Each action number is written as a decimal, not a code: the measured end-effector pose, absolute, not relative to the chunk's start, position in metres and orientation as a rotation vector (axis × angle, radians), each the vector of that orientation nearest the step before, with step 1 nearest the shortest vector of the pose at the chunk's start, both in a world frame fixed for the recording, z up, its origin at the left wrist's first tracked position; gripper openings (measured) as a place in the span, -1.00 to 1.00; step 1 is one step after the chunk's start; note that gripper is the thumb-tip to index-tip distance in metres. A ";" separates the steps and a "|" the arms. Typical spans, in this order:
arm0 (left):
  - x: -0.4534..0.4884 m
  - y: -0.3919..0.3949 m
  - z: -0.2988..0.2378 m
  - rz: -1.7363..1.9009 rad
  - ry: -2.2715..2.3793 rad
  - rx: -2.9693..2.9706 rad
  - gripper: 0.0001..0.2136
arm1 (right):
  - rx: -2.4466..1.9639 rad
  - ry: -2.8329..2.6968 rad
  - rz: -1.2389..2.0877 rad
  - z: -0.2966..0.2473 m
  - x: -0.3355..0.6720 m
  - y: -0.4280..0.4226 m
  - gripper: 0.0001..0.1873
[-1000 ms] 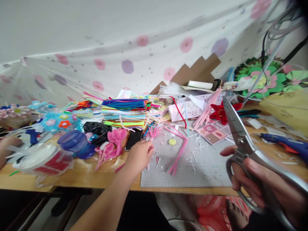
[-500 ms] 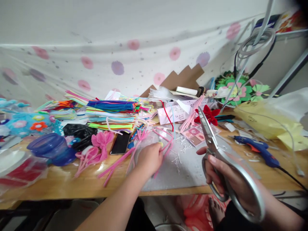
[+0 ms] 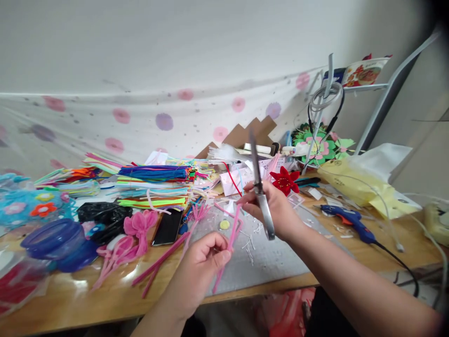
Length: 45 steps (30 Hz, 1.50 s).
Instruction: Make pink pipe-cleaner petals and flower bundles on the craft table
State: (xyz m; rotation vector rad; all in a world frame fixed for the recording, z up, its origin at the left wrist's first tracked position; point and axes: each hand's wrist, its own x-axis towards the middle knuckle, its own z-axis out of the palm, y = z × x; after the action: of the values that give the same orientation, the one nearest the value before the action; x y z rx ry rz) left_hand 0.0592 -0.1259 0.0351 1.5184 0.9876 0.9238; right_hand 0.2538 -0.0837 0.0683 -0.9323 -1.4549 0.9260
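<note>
My left hand (image 3: 210, 257) pinches a bent pink pipe cleaner (image 3: 233, 234) between thumb and fingers, above the grey mat (image 3: 273, 267). In my right hand (image 3: 275, 206) are the silver scissors (image 3: 258, 187), their blades pointing up and away from me. The right fingertips reach the upper bend of the pipe cleaner; whether they grip it I cannot tell. A small yellow disc (image 3: 225, 225) lies on the mat just beyond my left hand. Short white stem pieces (image 3: 249, 245) are scattered to its right. More pink pipe cleaners (image 3: 164, 257) lie at the left.
Bundles of coloured pipe cleaners (image 3: 154, 173) are stacked at the back. A phone (image 3: 167, 227), a pink pipe-cleaner flower (image 3: 142, 227) and a blue plastic bowl (image 3: 58, 243) sit on the left. Rightward are a red flower (image 3: 285, 180) and a blue glue gun (image 3: 351, 220) with its cord.
My right hand has swung left with the scissors, up to the pink pipe cleaner. The left hand has let go of the yellow disc and lifted the pipe cleaner. The view has shifted.
</note>
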 end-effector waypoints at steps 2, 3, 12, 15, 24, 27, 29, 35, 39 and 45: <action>0.061 -0.126 0.033 1.037 0.961 1.444 -0.87 | -0.937 -1.486 1.003 0.070 0.249 -0.086 -0.60; 0.063 -0.125 0.031 1.102 0.967 1.399 -0.89 | -0.923 -1.475 1.056 0.070 0.246 -0.088 -0.60; 0.098 -0.132 0.024 1.003 0.892 0.923 -0.83 | -0.839 -1.297 1.099 0.059 0.241 -0.091 -0.60; 0.102 -0.135 0.021 0.988 0.893 0.899 -0.83 | -0.878 -1.316 1.052 0.057 0.247 -0.088 -0.63; 0.105 -0.134 0.014 0.960 0.929 0.897 -0.83 | -0.967 -1.353 1.012 0.052 0.250 -0.088 -0.61; 0.104 -0.132 0.016 0.969 0.949 0.908 -0.83 | -0.991 -1.398 0.984 0.050 0.249 -0.089 -0.60; 0.103 -0.132 0.018 0.969 0.954 0.907 -0.82 | -0.999 -1.414 0.947 0.048 0.248 -0.089 -0.62; 0.103 -0.132 0.016 0.989 0.955 0.923 -0.83 | -0.955 -1.383 0.903 0.044 0.244 -0.091 -0.61; 0.102 -0.132 0.013 0.978 0.949 0.925 -0.85 | -0.917 -1.400 1.017 0.044 0.244 -0.093 -0.59; 0.097 -0.133 0.015 0.888 0.919 0.934 -0.84 | -0.936 -1.386 0.972 0.048 0.251 -0.090 -0.60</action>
State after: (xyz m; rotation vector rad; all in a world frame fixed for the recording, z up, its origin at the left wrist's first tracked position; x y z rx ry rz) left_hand 0.0965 -0.1333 0.0147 0.9341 0.9186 0.8875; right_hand 0.2510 -0.0899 0.0476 -0.9359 -1.3860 0.9720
